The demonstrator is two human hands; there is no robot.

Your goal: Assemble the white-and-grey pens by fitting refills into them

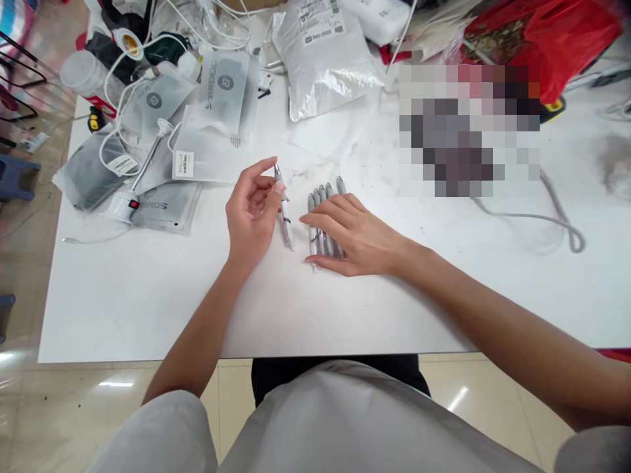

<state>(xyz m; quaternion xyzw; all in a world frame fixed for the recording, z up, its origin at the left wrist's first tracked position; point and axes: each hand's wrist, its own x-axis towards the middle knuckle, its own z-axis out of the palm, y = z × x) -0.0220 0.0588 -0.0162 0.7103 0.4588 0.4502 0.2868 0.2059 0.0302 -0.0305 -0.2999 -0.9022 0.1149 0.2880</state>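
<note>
My left hand [254,213] pinches a white ballpoint pen [286,220] with a silver tip between thumb and fingers. The pen slants, its clear end pointing down toward the table. Just to its right, a row of similar silver-and-white pens [314,230] lies side by side on the white table. Over this row rests my right hand [357,236], palm down, thumb and fingers apart. Its fingers cover the middle of several pens, so their full length is hidden. One pen at the right of the row sticks out farther toward the back.
Frosted pouches [221,89] and a white lamp-like stand [121,207] with cables crowd the left. At the back lies a white plastic parcel [330,72]. A pixelated patch hides part of the right side, where a grey cable [522,213] runs out. A red bag [566,39] lies beyond.
</note>
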